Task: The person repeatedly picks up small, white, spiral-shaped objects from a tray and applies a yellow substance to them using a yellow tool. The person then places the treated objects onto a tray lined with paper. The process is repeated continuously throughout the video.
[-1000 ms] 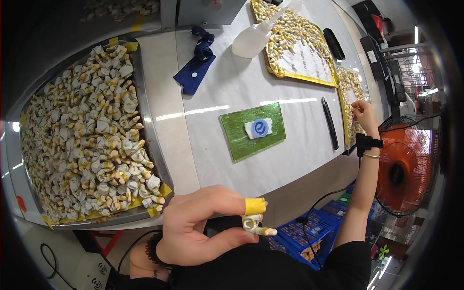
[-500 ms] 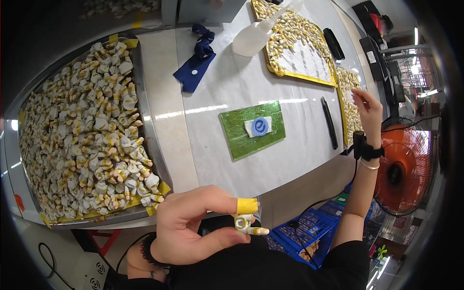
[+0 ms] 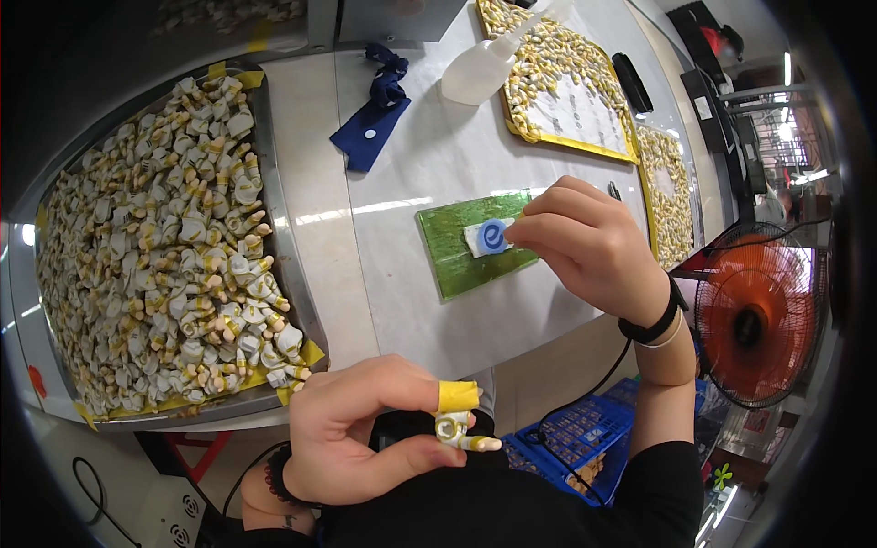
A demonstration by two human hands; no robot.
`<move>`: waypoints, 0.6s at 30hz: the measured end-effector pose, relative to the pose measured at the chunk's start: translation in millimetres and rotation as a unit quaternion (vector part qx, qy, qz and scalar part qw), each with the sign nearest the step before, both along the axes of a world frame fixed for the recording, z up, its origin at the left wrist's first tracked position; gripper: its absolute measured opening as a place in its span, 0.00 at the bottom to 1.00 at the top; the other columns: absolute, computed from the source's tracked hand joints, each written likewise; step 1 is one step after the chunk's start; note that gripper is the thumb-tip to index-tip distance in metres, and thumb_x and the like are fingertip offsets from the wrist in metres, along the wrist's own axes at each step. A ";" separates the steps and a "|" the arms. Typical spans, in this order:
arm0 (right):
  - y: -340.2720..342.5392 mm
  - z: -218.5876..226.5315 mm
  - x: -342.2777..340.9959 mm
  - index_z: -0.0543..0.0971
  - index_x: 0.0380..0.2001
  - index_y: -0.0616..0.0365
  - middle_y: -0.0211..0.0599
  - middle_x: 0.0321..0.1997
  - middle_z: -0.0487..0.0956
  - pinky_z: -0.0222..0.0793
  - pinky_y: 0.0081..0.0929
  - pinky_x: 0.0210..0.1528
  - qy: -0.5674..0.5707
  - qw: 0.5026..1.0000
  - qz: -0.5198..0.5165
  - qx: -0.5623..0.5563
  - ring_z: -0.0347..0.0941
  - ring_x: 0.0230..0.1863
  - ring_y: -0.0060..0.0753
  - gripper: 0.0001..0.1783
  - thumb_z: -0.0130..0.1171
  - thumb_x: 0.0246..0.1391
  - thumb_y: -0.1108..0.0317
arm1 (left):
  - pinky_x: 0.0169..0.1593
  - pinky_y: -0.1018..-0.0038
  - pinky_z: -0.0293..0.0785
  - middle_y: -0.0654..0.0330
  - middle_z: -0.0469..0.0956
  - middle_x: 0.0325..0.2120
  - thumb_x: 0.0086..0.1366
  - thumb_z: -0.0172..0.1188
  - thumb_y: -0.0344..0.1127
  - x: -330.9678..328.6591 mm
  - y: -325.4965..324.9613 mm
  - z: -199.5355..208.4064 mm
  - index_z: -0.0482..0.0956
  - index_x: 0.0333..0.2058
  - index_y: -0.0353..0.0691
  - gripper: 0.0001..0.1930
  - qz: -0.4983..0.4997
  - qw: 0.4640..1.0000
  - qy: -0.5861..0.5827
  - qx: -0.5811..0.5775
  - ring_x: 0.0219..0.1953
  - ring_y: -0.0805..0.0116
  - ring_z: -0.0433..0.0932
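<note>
My left hand (image 3: pixel 352 434) is closed at the near side of the table. Its thumb and the index finger, wrapped in yellow tape (image 3: pixel 459 395), pinch a small white figurine part (image 3: pixel 451 427) with yellow trim and a pale tip. Over the table, my right hand (image 3: pixel 598 242) has its fingers pressed together at the right edge of a round blue piece (image 3: pixel 492 237); anything between those fingertips is too small or hidden to name. The blue piece sits on a white pad (image 3: pixel 473 241) atop a green rectangular slab (image 3: pixel 457 276).
At left, a large tray (image 3: pixel 290 274) holds a heap of similar white parts. Yellow-edged trays (image 3: pixel 571 149) of small pieces lie at the far right. A squeeze bottle (image 3: pixel 473 75) and dark blue cloth (image 3: pixel 367 135) stand farther back. An orange fan (image 3: pixel 754 315) and blue crates (image 3: pixel 585 429) are at right.
My right hand has moved left and nearer, from the right-hand tray to the blue piece on the slab. My left hand keeps its hold and has shifted slightly left.
</note>
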State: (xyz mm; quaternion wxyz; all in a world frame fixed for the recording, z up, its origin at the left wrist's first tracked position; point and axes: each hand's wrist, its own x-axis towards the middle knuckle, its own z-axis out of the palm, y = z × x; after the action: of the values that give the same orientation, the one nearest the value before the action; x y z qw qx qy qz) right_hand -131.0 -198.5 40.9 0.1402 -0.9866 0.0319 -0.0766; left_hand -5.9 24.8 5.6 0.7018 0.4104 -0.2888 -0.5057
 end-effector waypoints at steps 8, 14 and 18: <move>8.2 -13.8 5.2 0.76 0.24 0.58 0.33 0.23 0.71 0.68 0.28 0.28 -0.021 1.000 -0.005 0.020 0.69 0.29 0.35 0.07 0.59 0.36 0.79 | 0.33 0.76 0.73 0.52 0.78 0.27 0.49 0.70 0.36 -3.7 1.5 0.6 0.75 0.33 0.29 0.18 0.025 0.999 0.047 0.009 0.29 0.68 0.76; 23.1 -1.0 -3.4 0.78 0.24 0.59 0.34 0.22 0.75 0.67 0.24 0.24 -0.098 0.982 -0.085 0.139 0.72 0.23 0.33 0.09 0.62 0.36 0.83 | 0.35 0.74 0.73 0.55 0.79 0.28 0.51 0.69 0.37 -3.6 -0.1 -8.0 0.74 0.34 0.32 0.18 0.052 0.987 -0.151 -0.029 0.33 0.67 0.76; 46.1 19.0 -14.0 0.79 0.28 0.63 0.36 0.24 0.78 0.70 0.22 0.26 -0.151 0.932 -0.050 0.327 0.75 0.24 0.32 0.13 0.63 0.33 0.85 | 0.36 0.73 0.73 0.57 0.79 0.29 0.51 0.69 0.37 -5.8 -2.6 -9.7 0.71 0.36 0.35 0.18 0.079 0.960 -0.260 -0.067 0.34 0.65 0.76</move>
State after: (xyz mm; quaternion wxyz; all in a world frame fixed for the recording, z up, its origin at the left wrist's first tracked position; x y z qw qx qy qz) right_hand -145.0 -152.4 59.8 0.4541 -0.8600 0.0832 -0.2173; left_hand -11.7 22.2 -4.1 0.6663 0.5012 -0.4608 -0.3043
